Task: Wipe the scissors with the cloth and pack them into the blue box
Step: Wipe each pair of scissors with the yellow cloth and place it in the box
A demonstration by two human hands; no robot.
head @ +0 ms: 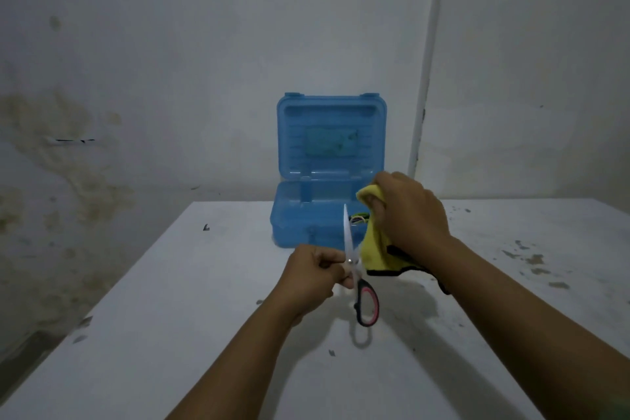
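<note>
My left hand (pixel 315 274) grips the scissors (pixel 354 269) near the pivot, above the table. The blades point up and away toward the box, and the black and pink handle loop hangs down toward me. My right hand (pixel 410 211) holds a bunched yellow cloth (pixel 375 249) with a black edge, just to the right of the blade. The cloth lies close beside the blade; I cannot tell whether it touches. The blue box (pixel 306 215) stands open behind both hands, its lid upright against the wall.
The white table (pixel 170 317) is scuffed, with paint flecks on its right side. A stained wall rises right behind the box, and a white pipe (pixel 426 78) runs up it. Some small items lie inside the box base.
</note>
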